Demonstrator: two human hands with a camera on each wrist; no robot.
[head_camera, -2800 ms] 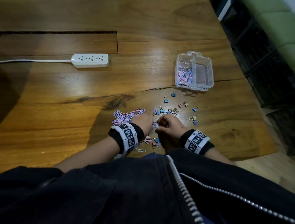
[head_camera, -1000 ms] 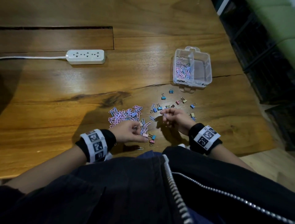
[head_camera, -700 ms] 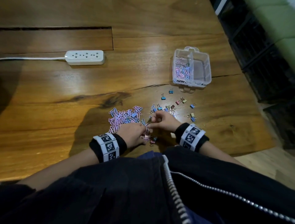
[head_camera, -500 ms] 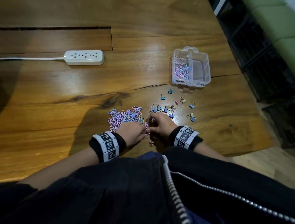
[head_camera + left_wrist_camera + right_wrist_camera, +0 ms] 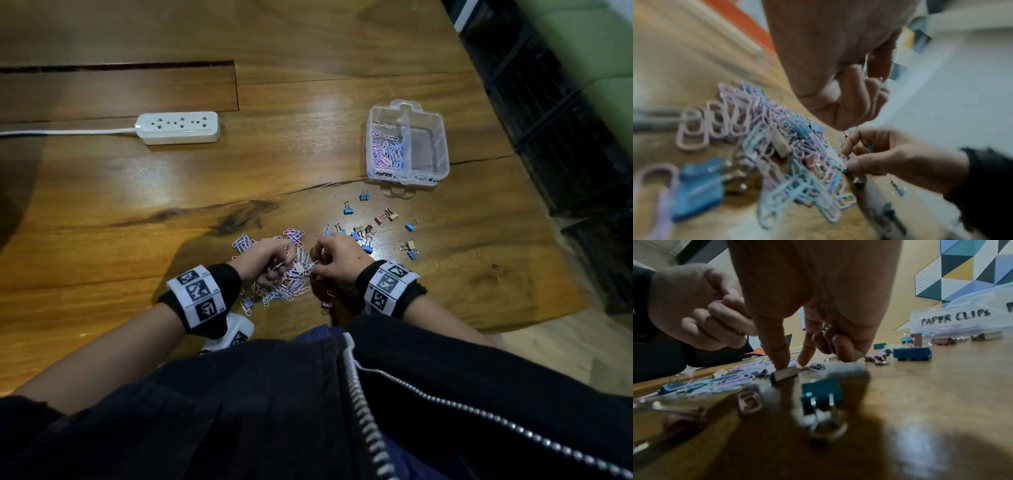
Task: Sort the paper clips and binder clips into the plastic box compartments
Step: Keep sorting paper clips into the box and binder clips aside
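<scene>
Since the earlier frame, our hands meet over the paper clips (image 5: 284, 291): left hand (image 5: 270, 260) curled, grasp unclear; right hand (image 5: 337, 260) pinches clips.

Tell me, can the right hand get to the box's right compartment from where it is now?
Probably yes. The box has no lid on, only scattered binder clips lie between it and the right hand, and its right compartment looks empty.

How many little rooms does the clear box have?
2. In the plastic box, the left compartment holds pink and blue paper clips; the right compartment, past the divider, shows no clips.
</scene>
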